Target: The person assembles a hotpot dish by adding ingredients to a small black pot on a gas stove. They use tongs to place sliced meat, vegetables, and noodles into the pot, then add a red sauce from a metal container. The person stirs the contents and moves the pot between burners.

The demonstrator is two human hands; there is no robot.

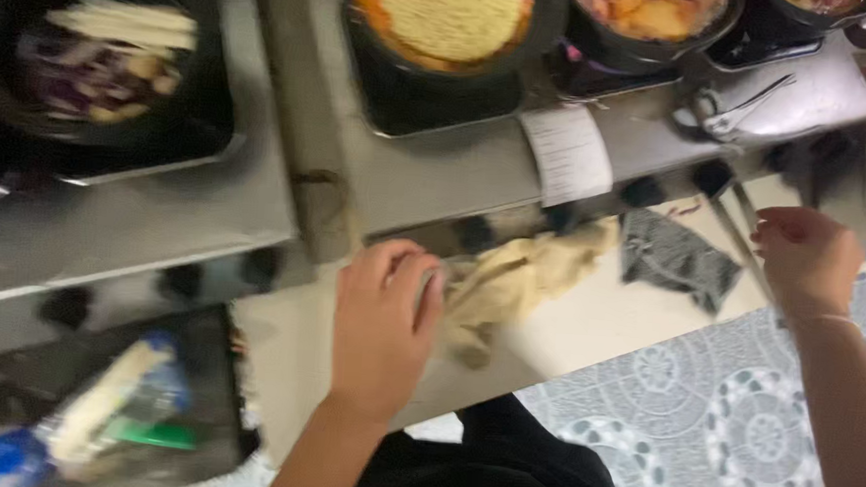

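My left hand (384,323) rests on the pale counter ledge, fingers curled over one end of a crumpled cream cloth (526,271). My right hand (806,258) hovers at the right end of the ledge, its fingers pinched on a thin metal utensil handle (743,247) that runs up toward the stove. A grey cloth (678,259) lies between the two hands. Above the ledge, a dark pan holds a block of yellow noodles in orange broth (445,14).
A steel stove top (428,163) carries several pans: one with purple and white food (104,53) at left, one with chunky orange food (648,8) at right. Black knobs line its front. A paper slip (567,153) hangs there. Bottles (92,413) lie lower left. Patterned floor (732,432) below.
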